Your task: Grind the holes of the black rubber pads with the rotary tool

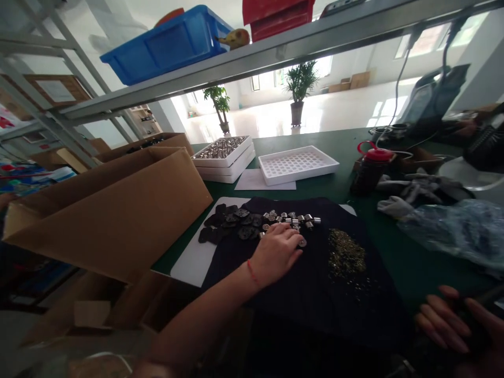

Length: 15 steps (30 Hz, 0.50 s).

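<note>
My left hand [277, 253] reaches palm down over a group of small silvery metal cylinders [301, 219] on a dark cloth [311, 294]. Its thumb stands apart from the bent fingers, beside one metal piece [302, 242]; some fingertips are hidden. Left of the cylinders lies a heap of flat black plates with holes [244, 223]. To the right, a pile of tiny brass-coloured pieces [346, 254] is spread on the cloth. My right hand [444, 320], at the lower right edge, has its fingers curled about something dark and too dim to name.
White trays filled with metal cylinders [222, 157] are stacked behind the cloth, beside a white gridded tray [298, 164]. A large cardboard box [114, 210] stands left. A red-lidded bottle [372, 168], gloves [413, 191] and clear plastic [457, 231] lie right. A shelf [271, 55] crosses overhead.
</note>
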Each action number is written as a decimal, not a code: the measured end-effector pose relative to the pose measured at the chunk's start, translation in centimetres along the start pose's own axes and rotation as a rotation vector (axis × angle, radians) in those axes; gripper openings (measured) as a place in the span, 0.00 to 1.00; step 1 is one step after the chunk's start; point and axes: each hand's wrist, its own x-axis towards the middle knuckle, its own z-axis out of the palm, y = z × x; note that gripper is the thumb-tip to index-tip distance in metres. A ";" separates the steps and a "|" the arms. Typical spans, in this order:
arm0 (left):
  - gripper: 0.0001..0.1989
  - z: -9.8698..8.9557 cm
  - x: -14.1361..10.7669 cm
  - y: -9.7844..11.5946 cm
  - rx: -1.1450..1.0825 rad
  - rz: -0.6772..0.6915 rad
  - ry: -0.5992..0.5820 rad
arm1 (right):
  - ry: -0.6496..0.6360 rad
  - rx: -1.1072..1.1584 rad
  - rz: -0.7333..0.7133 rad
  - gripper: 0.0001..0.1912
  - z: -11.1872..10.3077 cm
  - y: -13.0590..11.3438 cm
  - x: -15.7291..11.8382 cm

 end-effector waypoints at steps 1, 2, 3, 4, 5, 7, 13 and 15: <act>0.07 0.9 1.1 0.6 0.000 0.012 -0.042 | -0.022 0.060 0.166 0.12 -0.1 0.0 -0.3; 0.04 1.6 2.1 0.8 0.004 0.014 -0.081 | 0.012 0.129 0.302 0.15 0.0 -0.1 -0.7; 0.03 2.0 3.0 1.0 0.008 0.010 -0.116 | 0.097 0.195 0.390 0.20 0.3 -0.3 -1.2; 0.06 2.3 3.7 1.0 0.009 0.006 -0.148 | 0.179 0.241 0.466 0.24 0.7 -0.6 -1.6; 0.09 2.5 4.3 1.0 0.005 0.003 -0.176 | 0.245 0.277 0.522 0.29 1.1 -1.0 -1.9; 0.12 2.5 4.9 1.2 -0.019 0.005 -0.218 | 0.310 0.317 0.572 0.34 1.9 -1.7 -2.4; 0.10 0.8 2.2 3.4 -0.199 -0.005 -0.262 | 0.333 0.334 0.580 0.35 2.6 -2.3 -2.4; 0.11 0.6 0.4 4.6 -0.262 -0.039 -0.252 | 0.325 0.344 0.583 0.35 2.6 -2.1 -2.4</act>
